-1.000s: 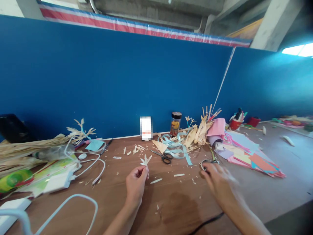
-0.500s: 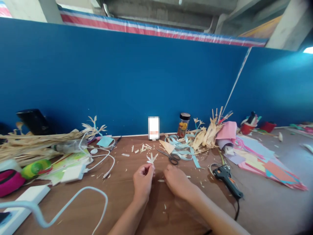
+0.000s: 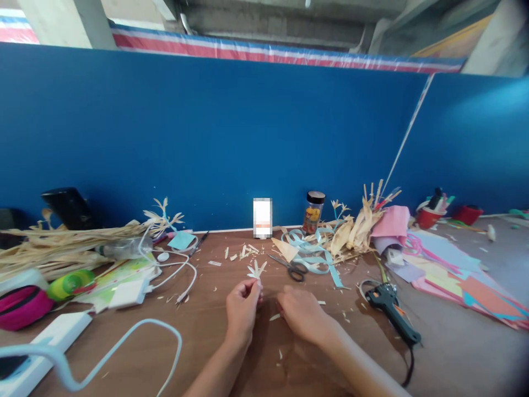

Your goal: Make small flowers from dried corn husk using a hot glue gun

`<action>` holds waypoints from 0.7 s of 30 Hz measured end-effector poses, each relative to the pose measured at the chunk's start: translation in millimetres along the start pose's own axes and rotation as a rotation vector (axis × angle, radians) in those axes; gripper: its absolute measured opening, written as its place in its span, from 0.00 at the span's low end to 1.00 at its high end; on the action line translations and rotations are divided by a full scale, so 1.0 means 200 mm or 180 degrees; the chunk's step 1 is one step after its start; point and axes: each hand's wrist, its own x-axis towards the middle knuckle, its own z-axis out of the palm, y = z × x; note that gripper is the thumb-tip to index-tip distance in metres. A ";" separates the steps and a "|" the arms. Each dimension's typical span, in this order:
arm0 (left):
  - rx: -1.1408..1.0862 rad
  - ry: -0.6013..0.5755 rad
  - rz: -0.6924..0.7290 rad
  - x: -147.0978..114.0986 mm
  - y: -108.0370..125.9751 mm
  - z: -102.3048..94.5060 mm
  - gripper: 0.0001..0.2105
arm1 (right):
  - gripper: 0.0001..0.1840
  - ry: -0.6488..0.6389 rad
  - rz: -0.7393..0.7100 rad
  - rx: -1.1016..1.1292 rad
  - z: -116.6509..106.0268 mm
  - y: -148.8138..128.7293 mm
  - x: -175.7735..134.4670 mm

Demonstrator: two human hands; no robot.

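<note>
My left hand (image 3: 242,309) pinches the base of a small pale flower (image 3: 257,270) made of narrow, husk-like strips, its petals fanned upward. To its right, my right hand (image 3: 303,313) rests low over the table with its fingers curled. A short pale strip (image 3: 275,317) shows at its fingertips and looks pinched there, though the fingers partly hide the grip. Just beyond my right hand lie scissors (image 3: 295,270) with dark handles. Cut strip scraps (image 3: 247,252) are scattered past the flower.
A glue gun (image 3: 392,314) lies at right, its cord running toward me. Light-blue ribbon (image 3: 316,251), a lidded jar (image 3: 314,212) and dried husks (image 3: 353,234) stand behind. Coloured paper (image 3: 475,292) covers the far right. At left are a power strip (image 3: 49,353) and a white cable (image 3: 179,336).
My right hand has drawn slightly toward me, and the pale strip at its fingertips has shifted nearer and turned. My left hand keeps the flower nearly still. The view has shifted slightly.
</note>
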 end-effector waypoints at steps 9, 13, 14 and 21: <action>0.0021 0.0039 0.0001 0.00 0.01 0.00 0.12 | 0.14 0.0076 0.0192 -0.0031 0.03 -0.05 0.01; 0.0039 -0.0013 -0.0009 0.00 0.01 0.00 0.12 | 0.12 0.0349 0.0003 0.0464 0.06 0.02 0.01; 0.0051 -0.0036 -0.0007 0.00 0.01 0.00 0.11 | 0.09 0.0408 -0.0096 0.0751 0.06 0.04 0.01; 0.0213 -0.0240 0.0026 -0.03 0.01 0.01 0.12 | 0.07 0.0619 -0.0411 0.3863 0.02 0.12 0.06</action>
